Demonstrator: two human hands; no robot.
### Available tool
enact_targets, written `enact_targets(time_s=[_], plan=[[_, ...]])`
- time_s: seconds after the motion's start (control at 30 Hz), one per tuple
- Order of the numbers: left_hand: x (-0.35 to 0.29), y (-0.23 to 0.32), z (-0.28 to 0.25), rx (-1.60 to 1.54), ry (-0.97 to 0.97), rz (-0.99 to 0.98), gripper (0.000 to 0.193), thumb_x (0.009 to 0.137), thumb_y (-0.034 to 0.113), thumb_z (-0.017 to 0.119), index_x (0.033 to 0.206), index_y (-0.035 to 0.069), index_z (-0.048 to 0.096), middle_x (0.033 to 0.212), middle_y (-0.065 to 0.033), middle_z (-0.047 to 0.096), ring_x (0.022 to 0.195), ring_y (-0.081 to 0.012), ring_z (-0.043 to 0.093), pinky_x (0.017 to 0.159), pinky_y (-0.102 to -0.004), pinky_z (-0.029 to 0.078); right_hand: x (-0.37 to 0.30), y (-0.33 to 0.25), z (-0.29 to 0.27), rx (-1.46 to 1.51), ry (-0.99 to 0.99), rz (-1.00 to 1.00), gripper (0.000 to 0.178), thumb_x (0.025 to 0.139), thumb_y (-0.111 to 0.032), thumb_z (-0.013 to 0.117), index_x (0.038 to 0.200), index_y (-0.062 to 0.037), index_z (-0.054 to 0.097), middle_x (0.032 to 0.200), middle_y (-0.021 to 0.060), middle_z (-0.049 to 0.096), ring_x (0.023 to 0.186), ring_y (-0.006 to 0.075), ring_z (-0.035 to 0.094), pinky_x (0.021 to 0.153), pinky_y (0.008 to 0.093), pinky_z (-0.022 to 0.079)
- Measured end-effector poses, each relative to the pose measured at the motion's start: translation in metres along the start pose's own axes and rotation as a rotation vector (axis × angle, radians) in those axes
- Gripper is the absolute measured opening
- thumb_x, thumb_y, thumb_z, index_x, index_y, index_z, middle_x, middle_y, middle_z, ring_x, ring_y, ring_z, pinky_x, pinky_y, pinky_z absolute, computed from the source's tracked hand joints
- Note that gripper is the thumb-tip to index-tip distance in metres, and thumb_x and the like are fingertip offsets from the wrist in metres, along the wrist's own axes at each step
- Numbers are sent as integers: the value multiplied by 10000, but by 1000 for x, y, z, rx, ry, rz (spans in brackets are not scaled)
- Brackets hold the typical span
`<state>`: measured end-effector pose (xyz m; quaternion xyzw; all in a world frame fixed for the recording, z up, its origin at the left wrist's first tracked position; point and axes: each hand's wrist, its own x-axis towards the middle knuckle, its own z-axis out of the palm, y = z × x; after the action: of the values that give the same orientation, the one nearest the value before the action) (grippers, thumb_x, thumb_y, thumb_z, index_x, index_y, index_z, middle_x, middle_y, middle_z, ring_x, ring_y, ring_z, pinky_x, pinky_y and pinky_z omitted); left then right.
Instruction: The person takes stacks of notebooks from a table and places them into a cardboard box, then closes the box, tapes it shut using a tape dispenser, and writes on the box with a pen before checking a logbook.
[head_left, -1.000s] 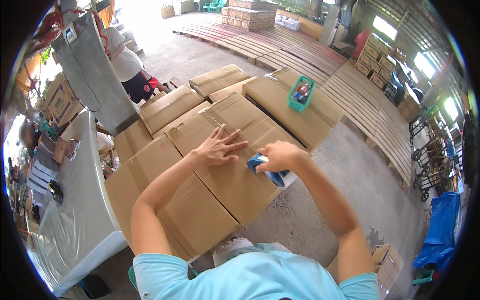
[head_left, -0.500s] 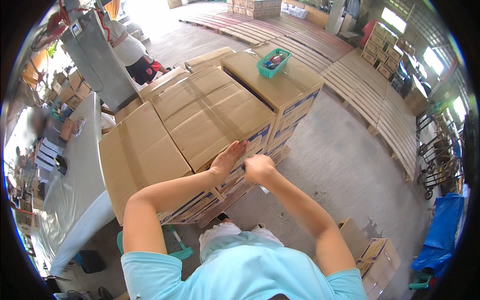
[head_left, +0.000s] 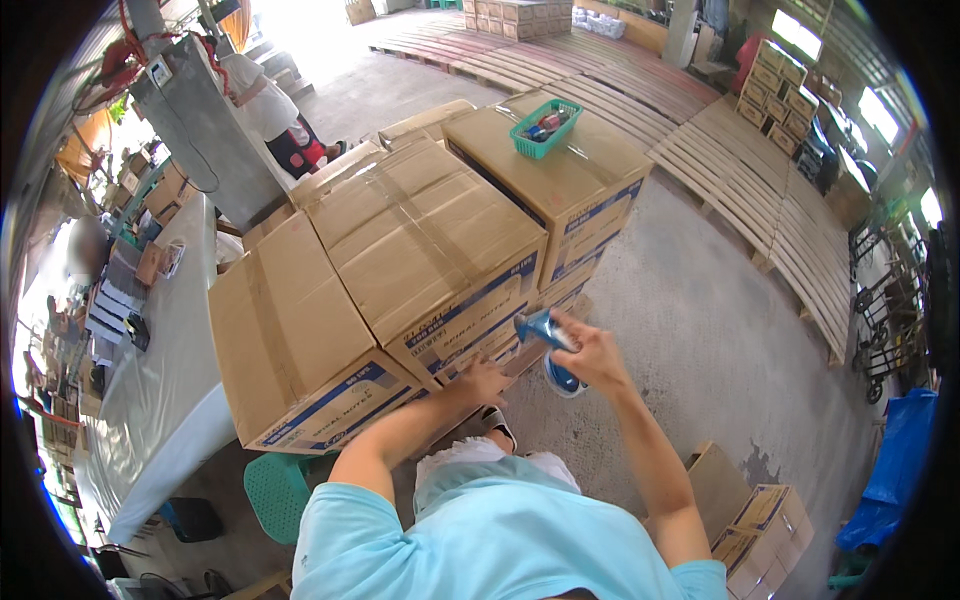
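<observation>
Stacked brown cartons stand in front of me, the middle carton (head_left: 425,235) having tape across its top and a blue-printed side. My left hand (head_left: 482,382) lies low against the near side of the stack, fingers spread and holding nothing. To its right, my right hand (head_left: 597,360) is closed round a blue tape dispenser (head_left: 543,328), held just off the carton's side. The dispenser's round lower part shows beneath the hand. Another carton (head_left: 285,330) sits at the left of the stack.
A green basket (head_left: 546,128) of small items rests on the far right carton. A green stool (head_left: 277,497) stands near my left side, a covered table (head_left: 180,330) beyond it. Wooden pallets (head_left: 730,190) line the right. Another person (head_left: 265,105) stands beside the grey pillar (head_left: 205,125).
My left hand has slid from the middle carton's top edge down to its side. My right hand has moved right and lower with the tape dispenser, away from the carton.
</observation>
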<state>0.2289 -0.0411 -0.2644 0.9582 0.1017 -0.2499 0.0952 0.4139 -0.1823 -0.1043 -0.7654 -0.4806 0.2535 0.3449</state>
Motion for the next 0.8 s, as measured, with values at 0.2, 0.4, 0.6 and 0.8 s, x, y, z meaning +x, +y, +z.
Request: enact_targets(time_s=[0.2,0.4,0.6,0.8], plan=[[-75,-36,-156,-246,864,-499,781,946,494,442,1465,-55,243,1522,-276,228,1434,-383,198,1170,-475,148,47,-78,-45,568,392,-342,657,783,46,690,1399,-56,486,1047,56,659,850,77,595,745,205,494],[-8,-207,-198,-309,593,-779,855,974,573,277,1493,-75,72,1586,-223,27,1478,-336,19,1199,-434,28,133,-99,-51,705,337,-393,659,792,45,693,1406,-2,456,1125,63,639,926,88,597,820,212,479],[21,-340,-239,-281,578,-1021,863,969,593,257,1505,-45,33,1595,-191,23,1482,-311,27,1201,-430,40,194,-58,-78,512,429,-335,672,763,20,707,1390,24,464,1321,105,556,1150,153,539,987,266,404],[41,-443,-249,-379,599,-992,930,923,701,235,1526,27,19,1596,-186,16,1481,-319,31,1198,-441,35,202,4,-130,143,607,-191,651,806,-34,702,1411,-25,461,1264,104,583,1071,153,573,914,274,453]])
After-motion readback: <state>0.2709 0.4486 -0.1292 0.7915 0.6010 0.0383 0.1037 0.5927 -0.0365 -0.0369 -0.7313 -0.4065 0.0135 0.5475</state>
